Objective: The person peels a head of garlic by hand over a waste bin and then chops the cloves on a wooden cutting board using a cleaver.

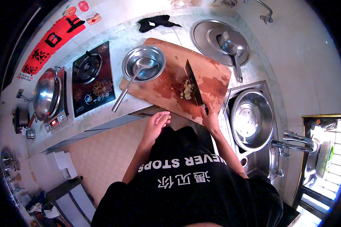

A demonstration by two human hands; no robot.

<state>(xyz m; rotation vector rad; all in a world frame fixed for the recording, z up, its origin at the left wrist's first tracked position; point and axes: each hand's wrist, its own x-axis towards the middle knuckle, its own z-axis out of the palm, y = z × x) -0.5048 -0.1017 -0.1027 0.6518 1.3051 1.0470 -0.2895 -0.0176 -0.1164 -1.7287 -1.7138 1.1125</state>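
Note:
My right hand [210, 119] grips the handle of a kitchen knife [193, 82], its dark blade over a wet wooden cutting board [164, 56]. Just left of the blade lies a small pile of chopped pale pieces, perhaps garlic [187, 90], beside some reddish bits. My left hand [159, 119] is near the board's front edge with its fingers curled; whether something small is between them I cannot tell. A steel bowl [126, 65] stands on the board's left end, and a metal ladle [130, 82] rests in it, handle over the near rim.
A gas hob [92, 82] and a wok [44, 95] are on the left. Behind the board lie a black cloth [159, 22] and a round metal lid [206, 34] bearing another ladle [232, 45]. On the right, a steel basin [251, 119] sits in the sink by a faucet [298, 142].

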